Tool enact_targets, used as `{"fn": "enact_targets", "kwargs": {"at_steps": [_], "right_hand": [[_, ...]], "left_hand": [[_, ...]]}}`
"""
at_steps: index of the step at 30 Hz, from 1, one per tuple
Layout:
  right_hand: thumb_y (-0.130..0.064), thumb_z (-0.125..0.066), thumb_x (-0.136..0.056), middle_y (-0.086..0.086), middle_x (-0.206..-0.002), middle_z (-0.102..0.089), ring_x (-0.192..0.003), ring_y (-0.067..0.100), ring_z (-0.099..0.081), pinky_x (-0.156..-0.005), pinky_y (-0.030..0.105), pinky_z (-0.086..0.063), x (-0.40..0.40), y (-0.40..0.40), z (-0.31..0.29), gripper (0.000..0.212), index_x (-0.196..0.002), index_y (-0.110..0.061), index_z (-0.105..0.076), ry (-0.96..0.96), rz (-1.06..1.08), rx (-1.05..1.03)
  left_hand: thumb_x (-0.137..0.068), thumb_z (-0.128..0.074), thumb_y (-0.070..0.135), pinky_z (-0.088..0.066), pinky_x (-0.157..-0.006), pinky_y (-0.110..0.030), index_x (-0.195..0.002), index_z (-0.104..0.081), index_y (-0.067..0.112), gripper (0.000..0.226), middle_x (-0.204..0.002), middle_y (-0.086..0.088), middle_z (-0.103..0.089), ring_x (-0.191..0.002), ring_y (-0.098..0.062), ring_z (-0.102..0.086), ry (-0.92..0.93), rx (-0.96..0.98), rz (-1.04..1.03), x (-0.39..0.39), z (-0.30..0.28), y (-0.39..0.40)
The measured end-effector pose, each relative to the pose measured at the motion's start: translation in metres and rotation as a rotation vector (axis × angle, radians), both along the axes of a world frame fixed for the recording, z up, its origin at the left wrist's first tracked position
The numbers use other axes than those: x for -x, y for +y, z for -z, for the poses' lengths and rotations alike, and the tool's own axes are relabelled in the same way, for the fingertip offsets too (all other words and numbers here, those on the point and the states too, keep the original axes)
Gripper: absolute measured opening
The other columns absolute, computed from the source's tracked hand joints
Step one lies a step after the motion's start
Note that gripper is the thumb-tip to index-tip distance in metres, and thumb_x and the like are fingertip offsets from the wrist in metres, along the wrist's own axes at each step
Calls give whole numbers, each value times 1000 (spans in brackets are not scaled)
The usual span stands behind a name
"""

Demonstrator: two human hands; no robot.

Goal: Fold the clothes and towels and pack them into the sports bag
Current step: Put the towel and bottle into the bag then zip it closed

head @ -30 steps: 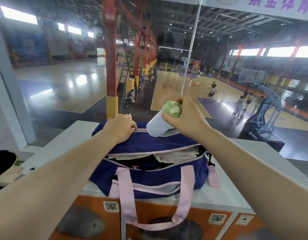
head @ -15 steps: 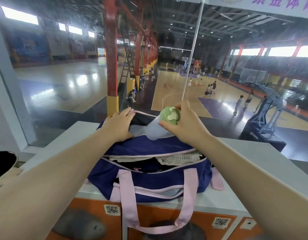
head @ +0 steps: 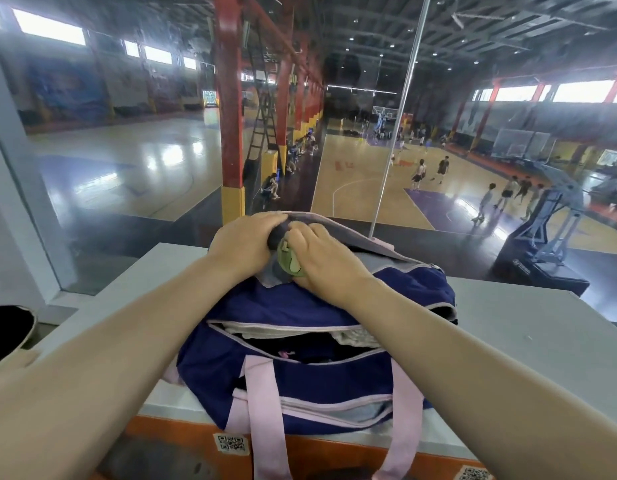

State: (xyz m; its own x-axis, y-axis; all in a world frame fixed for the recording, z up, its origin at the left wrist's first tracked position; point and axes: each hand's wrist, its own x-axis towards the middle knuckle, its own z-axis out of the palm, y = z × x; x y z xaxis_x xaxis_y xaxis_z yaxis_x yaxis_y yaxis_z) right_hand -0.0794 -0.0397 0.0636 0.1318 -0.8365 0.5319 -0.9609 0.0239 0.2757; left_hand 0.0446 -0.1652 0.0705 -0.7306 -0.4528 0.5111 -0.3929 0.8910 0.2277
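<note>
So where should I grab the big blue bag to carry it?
Probably the pink strap hanging over the near front of the sports bag. Come from the near side and hook your fingers under the loop: it hangs free, while the top is open and floppy, with both hands busy at the far pocket.

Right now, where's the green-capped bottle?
Head view, centre: the bottle sits mostly inside the bag's far pocket, green cap showing between the left hand and right hand.

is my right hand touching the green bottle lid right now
Touching. The head view shows the right hand with fingers wrapped over the green bottle lid, no gap, pushing it into the sports bag pocket.
</note>
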Motion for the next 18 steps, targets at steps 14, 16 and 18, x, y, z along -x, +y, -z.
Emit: {"fn": "enact_targets", "kwargs": {"at_steps": [14, 16, 18], "right_hand": [[-31, -70, -79, 13, -128, -55, -107, 34, -57, -85, 35, -40, 20, -52, -15, 66, -133, -10, -39, -172, 56, -407], [-31, -69, -80, 10, -123, -59, -104, 30, -58, -79, 30, -36, 16, -63, -18, 56, -128, -12, -48, -130, 34, -437], [-36, -67, -81, 8, -115, -65, -101, 28, -62, -77, 29, -43, 13, -73, -17, 45, -120, -15, -59, -142, 72, -411]], "left_hand": [[-85, -41, -3, -40, -102, -30, -132, -59, 32, 62, -134, 4, -61, -127, -18, -52, 147, -227, 18, 34, -4, -34], [-84, -40, -4, -42, -103, -32, -130, -60, 33, 63, -134, 3, -61, -127, -18, -53, 155, -270, 28, 35, -5, -39], [-85, -38, -3, -43, -104, -37, -128, -62, 33, 62, -134, 2, -61, -126, -18, -53, 155, -294, 46, 35, -5, -44]]}}
